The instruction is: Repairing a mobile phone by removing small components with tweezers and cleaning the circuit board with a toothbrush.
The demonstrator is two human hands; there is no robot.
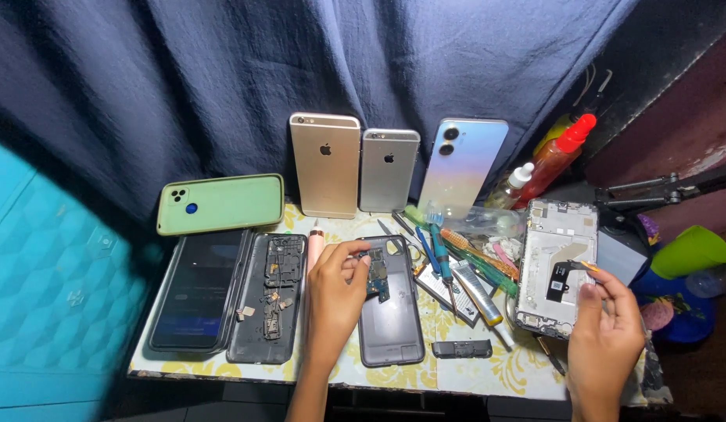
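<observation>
My left hand [335, 293] pinches a small circuit board [376, 275] over the grey back cover [390, 320] lying on the table [472, 375]; my right hand [605, 332] grips the lower edge of the opened phone frame [556, 266], fingers closed around it

left hand [335, 285] on circuit board [376, 277], right hand [605, 324]
</observation>
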